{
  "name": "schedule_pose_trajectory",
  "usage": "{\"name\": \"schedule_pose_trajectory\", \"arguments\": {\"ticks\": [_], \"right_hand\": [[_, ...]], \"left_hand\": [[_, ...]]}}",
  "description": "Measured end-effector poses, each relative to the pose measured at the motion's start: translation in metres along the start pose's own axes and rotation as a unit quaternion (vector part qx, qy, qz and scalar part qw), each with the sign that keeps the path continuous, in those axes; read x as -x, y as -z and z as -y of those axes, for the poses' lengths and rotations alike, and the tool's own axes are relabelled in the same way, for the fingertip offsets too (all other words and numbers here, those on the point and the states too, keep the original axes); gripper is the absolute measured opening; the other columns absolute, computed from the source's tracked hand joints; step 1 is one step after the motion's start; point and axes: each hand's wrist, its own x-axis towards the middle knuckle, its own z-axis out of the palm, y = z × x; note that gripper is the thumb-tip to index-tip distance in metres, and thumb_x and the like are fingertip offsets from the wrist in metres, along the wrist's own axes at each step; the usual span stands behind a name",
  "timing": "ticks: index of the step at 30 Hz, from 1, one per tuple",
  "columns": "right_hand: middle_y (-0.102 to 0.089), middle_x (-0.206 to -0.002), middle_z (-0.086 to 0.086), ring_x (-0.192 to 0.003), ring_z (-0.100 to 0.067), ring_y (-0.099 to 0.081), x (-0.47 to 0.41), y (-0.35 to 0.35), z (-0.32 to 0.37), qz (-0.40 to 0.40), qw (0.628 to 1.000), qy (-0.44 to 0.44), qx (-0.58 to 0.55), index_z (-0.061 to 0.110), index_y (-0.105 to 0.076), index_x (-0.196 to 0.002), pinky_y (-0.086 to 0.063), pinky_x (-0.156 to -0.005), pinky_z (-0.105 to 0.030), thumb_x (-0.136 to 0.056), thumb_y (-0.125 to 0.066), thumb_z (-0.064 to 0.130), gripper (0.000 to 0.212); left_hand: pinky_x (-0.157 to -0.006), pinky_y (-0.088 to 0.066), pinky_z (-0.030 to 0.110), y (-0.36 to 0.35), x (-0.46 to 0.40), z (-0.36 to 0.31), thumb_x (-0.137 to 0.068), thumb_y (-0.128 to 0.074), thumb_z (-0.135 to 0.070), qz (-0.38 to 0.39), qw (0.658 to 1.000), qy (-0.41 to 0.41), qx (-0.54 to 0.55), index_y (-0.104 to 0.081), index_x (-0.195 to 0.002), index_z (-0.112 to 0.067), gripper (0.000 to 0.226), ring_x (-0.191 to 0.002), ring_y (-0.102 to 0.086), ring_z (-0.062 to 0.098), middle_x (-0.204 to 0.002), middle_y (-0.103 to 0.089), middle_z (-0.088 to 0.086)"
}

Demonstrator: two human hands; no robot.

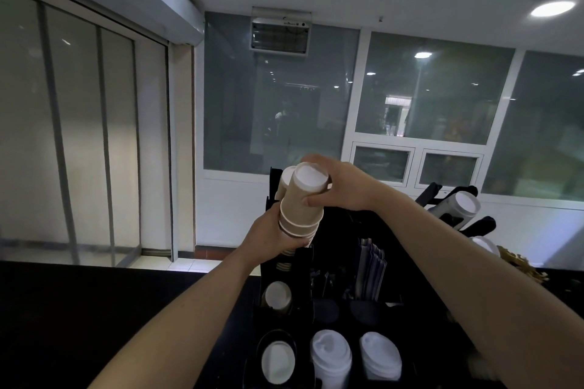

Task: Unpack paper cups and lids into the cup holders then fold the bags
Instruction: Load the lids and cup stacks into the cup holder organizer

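Both hands are closed on one stack of brown paper cups (301, 208) — the left hand (271, 238) wraps it low, near the rims, and the right hand (339, 188) pinches the top cup just under its white base, thumb in front and fingers behind. The stack is held bottoms-up and tilted toward the camera, above the upper left slot of the black holder (284, 287); its lower end looks already entered in the slot, though the left hand hides the exact point. Nearest the camera, the front row of the holder shows a cup (278, 363) at left and two columns of white lids (331, 358) beside it, so those slots already carry stock. Behind them sits another cup (278, 295), then the middle bins with dark sleeves or napkins (371, 271) standing upright. To do this step well, I would judge that the left hand should steer the low end straight along the slot while the right presses lightly on the top, keeping the stack in line with the slot rather than letting it lean — nested cups shear apart if pushed off-axis, and a hard squeeze will dent the thin wall. Farther right a second rack (455, 208) holds more cups on its side arms, well apart from the hands. No bags are in view, so the folding is presumably yet to come. Beyond the counter stand glass panels and a white wall.
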Motion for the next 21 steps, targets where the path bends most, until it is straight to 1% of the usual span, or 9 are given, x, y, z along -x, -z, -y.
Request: {"name": "schedule_pose_trajectory", "arguments": {"ticks": [3, 6, 8, 10, 12, 14, 17, 19, 21], "right_hand": [[-0.062, -0.125, 0.011, -0.108, -0.012, -0.062, -0.005, 0.018, 0.006, -0.03, 0.999, 0.009, -0.014, 0.039, -0.046, -0.141, -0.052, -0.093, -0.029, -0.075, -0.085, 0.044, 0.077], [-0.065, -0.116, 0.014, -0.098, 0.004, -0.062, -0.012, 0.027, 0.008, -0.098, 0.994, 0.001, -0.038, 0.041, -0.049, -0.135, -0.048, -0.079, -0.016, -0.076, -0.081, 0.05, 0.067], [-0.064, -0.108, 0.023, -0.089, 0.015, -0.06, -0.016, 0.028, 0.009, -0.157, 0.985, 0.005, -0.066, 0.045, -0.051, -0.129, -0.042, -0.068, -0.003, -0.076, -0.079, 0.051, 0.06], [-0.061, -0.106, 0.028, -0.087, 0.02, -0.057, -0.022, 0.025, 0.009, -0.213, 0.972, 0.007, -0.097, 0.048, -0.05, -0.128, -0.041, -0.065, 0.002, -0.075, -0.078, 0.05, 0.061], [-0.06, -0.108, 0.028, -0.09, 0.02, -0.056, -0.028, 0.019, 0.007, -0.239, 0.966, 0.005, -0.099, 0.05, -0.046, -0.13, -0.04, -0.066, 0.003, -0.074, -0.079, 0.048, 0.065], [-0.056, -0.111, 0.022, -0.093, 0.01, -0.056, -0.035, 0.009, 0.004, -0.24, 0.968, 0.005, -0.066, 0.053, -0.043, -0.13, -0.036, -0.072, 0.001, -0.075, -0.081, 0.044, 0.067], [-0.05, -0.117, 0.016, -0.102, -0.006, -0.049, -0.046, -0.01, -0.005, -0.214, 0.977, 0.002, -0.018, 0.046, -0.042, -0.138, -0.035, -0.086, -0.018, -0.077, -0.081, 0.043, 0.073], [-0.049, -0.118, 0.017, -0.105, -0.007, -0.047, -0.052, -0.021, -0.011, -0.197, 0.98, 0.0, -0.008, 0.042, -0.043, -0.14, -0.034, -0.089, -0.023, -0.077, -0.083, 0.039, 0.075], [-0.053, -0.123, 0.014, -0.109, -0.008, -0.049, -0.056, -0.029, -0.015, -0.18, 0.984, 0.006, -0.002, 0.039, -0.045, -0.14, -0.034, -0.092, -0.023, -0.075, -0.085, 0.035, 0.076]], "left_hand": [[-0.086, -0.05, 0.018, 0.006, -0.002, 0.002, -0.054, -0.088, -0.071, 0.037, 0.999, 0.004, 0.003, -0.04, -0.125, -0.061, 0.087, -0.106, -0.059, -0.015, -0.117, -0.061, -0.036], [-0.089, -0.049, 0.013, 0.013, -0.003, 0.005, -0.055, -0.088, -0.072, 0.05, 0.998, -0.014, -0.021, -0.036, -0.139, -0.051, 0.101, -0.109, -0.056, -0.016, -0.12, -0.059, -0.038], [-0.088, -0.049, 0.015, 0.017, -0.001, 0.004, -0.056, -0.087, -0.071, 0.036, 0.998, -0.032, -0.034, -0.041, -0.132, -0.055, 0.092, -0.11, -0.057, -0.012, -0.119, -0.059, -0.035], [-0.088, -0.05, 0.018, 0.018, 0.002, 0.001, -0.057, -0.088, -0.068, 0.027, 0.997, -0.049, -0.05, -0.043, -0.124, -0.059, 0.081, -0.11, -0.058, -0.01, -0.119, -0.059, -0.034], [-0.088, -0.048, 0.017, 0.018, 0.003, 0.0, -0.058, -0.088, -0.065, 0.02, 0.996, -0.063, -0.051, -0.043, -0.124, -0.059, 0.08, -0.112, -0.056, -0.009, -0.12, -0.057, -0.034], [-0.09, -0.046, 0.015, 0.018, 0.004, -0.001, -0.059, -0.089, -0.062, 0.011, 0.997, -0.071, -0.035, -0.044, -0.13, -0.057, 0.084, -0.115, -0.056, -0.008, -0.122, -0.057, -0.033], [-0.092, -0.046, 0.017, 0.017, 0.004, -0.001, -0.061, -0.09, -0.059, 0.007, 0.997, -0.069, -0.021, -0.044, -0.133, -0.055, 0.086, -0.116, -0.056, -0.008, -0.123, -0.059, -0.031], [-0.088, -0.045, 0.016, 0.018, 0.006, -0.001, -0.062, -0.089, -0.06, 0.005, 0.998, -0.058, -0.022, -0.042, -0.13, -0.061, 0.083, -0.114, -0.055, -0.011, -0.123, -0.058, -0.034], [-0.085, -0.044, 0.016, 0.019, 0.007, 0.0, -0.061, -0.088, -0.062, -0.005, 0.999, -0.048, -0.024, -0.039, -0.126, -0.067, 0.082, -0.112, -0.054, -0.015, -0.123, -0.056, -0.038]]}}
